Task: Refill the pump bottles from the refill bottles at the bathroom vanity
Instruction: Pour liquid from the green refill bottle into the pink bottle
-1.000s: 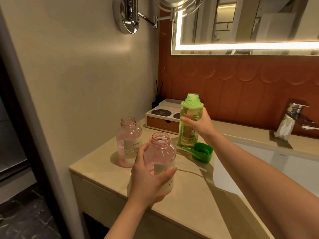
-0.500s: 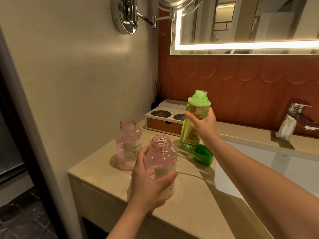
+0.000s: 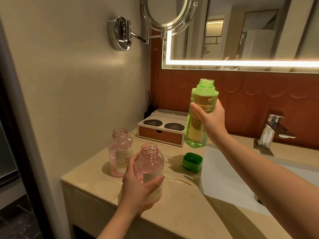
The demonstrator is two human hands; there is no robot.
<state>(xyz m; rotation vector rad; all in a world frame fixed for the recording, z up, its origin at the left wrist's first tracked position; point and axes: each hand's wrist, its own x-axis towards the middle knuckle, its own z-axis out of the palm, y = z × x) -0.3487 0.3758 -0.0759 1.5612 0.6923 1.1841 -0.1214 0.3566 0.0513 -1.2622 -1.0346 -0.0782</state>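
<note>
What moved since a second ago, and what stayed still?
The right hand, gripping the green bottle, lifted it up off the counter; it is now in the air, upright. The left hand kept holding the near pink bottle. The far pink bottle and green cap stayed put.
</note>
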